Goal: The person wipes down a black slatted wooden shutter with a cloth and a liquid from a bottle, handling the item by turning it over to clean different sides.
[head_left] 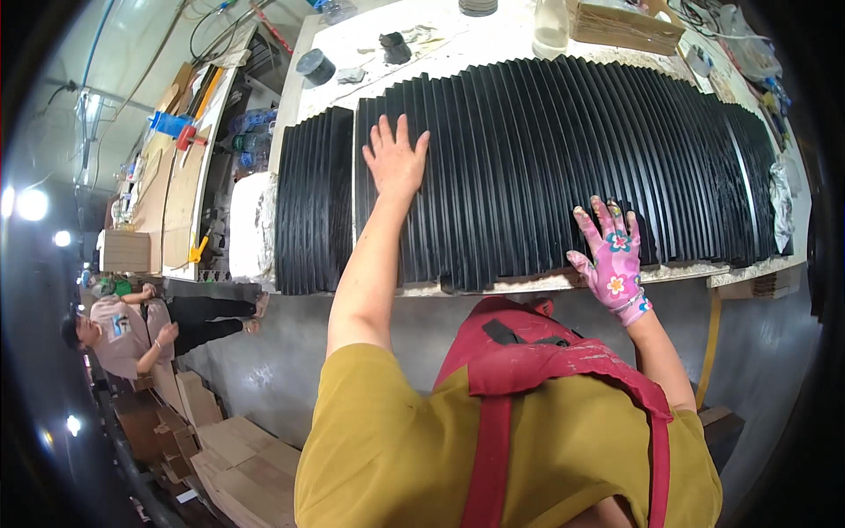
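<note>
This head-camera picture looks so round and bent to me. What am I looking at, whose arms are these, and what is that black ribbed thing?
The camera sits on a person's head and looks down, and its wide lens bends straight edges. No machine is here: both arms are the wearer's own. The bare left hand lies flat, fingers spread, on a big black pleated sheet, folded like an accordion, spread across a pale worktable. The right hand, in a pink flowered glove, presses the sheet's near edge. Neither hand has a closed grip on anything. A smaller black pleated piece lies to the left. Another person sits at far left.
</note>
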`<state>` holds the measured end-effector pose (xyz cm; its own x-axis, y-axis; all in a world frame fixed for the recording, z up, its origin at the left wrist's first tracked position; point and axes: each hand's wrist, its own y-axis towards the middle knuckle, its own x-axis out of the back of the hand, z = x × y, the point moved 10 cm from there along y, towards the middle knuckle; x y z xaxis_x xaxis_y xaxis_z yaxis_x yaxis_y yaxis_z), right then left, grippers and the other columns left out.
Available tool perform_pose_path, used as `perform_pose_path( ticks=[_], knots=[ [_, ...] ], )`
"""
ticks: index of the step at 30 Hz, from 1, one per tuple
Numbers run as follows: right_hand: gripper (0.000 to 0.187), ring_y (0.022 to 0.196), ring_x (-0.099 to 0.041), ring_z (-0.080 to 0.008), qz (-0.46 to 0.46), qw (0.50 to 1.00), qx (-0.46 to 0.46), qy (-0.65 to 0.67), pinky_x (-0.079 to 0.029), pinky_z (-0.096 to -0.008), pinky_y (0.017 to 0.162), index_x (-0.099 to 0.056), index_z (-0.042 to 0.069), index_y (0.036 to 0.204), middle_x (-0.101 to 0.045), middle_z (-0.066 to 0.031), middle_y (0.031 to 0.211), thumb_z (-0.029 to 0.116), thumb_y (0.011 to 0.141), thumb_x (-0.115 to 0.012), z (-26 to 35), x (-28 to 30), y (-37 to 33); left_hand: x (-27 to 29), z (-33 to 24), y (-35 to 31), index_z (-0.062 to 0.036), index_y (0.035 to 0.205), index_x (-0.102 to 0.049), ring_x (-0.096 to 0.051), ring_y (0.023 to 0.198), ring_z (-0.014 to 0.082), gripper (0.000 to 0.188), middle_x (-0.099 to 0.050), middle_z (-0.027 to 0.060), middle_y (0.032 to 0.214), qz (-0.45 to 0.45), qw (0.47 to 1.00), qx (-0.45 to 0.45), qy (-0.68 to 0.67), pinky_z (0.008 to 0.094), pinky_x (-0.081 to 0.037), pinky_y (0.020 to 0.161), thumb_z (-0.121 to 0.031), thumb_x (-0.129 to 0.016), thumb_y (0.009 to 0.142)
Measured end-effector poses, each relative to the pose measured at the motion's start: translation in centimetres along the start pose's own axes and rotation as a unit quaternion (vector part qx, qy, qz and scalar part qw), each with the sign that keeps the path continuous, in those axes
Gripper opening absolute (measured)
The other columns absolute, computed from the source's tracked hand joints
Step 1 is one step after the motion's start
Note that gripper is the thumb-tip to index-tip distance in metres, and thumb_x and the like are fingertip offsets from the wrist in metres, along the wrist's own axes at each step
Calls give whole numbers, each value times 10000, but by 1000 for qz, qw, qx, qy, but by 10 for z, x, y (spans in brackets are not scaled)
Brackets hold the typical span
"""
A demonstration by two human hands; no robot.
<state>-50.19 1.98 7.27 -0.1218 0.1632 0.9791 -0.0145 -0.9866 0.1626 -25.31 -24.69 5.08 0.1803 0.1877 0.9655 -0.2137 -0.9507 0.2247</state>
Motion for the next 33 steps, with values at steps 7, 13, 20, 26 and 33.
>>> perform_pose_path(
  ticks=[7,13,20,26,33],
  knots=[
    [588,1347,-325,-321,-2,1000,0,5,-115,-468,1127,-435,188,1388,-354,-132,1463,494,889,-492,7,0,-2,-2,5,11,-136,1405,-383,-323,1333,343,656,-308,166,1471,58,978,-133,-147,493,-284,1068,-546,-457,898],
    [565,1329,-341,-330,-9,998,-40,39,-205,-463,1104,-438,133,1377,-369,-137,1448,388,886,-547,2,11,-4,90,184,-20,-82,1415,-344,-326,1303,420,721,-386,257,1390,-28,998,57,25,548,-282,1038,-559,-472,889],
    [516,1307,-373,-357,-157,977,-95,106,-314,-432,1062,-456,65,1349,-413,-180,1405,334,917,-536,39,38,13,52,232,-81,-157,1410,-387,-241,1349,458,643,-316,266,1439,-13,996,27,80,591,-200,1070,-555,-439,907],
    [462,1265,-424,-366,-130,977,-62,158,-357,-430,1034,-536,48,1265,-454,-192,1367,349,915,-538,86,31,25,42,192,-85,-185,1456,-290,-217,1328,507,710,-194,174,1518,78,996,47,25,632,-224,1031,-605,-415,896],
    [448,1221,-452,-360,-74,973,-17,217,-339,-445,1033,-554,40,1221,-478,-185,1336,305,861,-588,136,31,21,34,189,-83,-232,1476,-239,-123,1410,400,727,-113,192,1540,153,987,40,-30,687,-129,1040,-619,-419,887]
  ],
)
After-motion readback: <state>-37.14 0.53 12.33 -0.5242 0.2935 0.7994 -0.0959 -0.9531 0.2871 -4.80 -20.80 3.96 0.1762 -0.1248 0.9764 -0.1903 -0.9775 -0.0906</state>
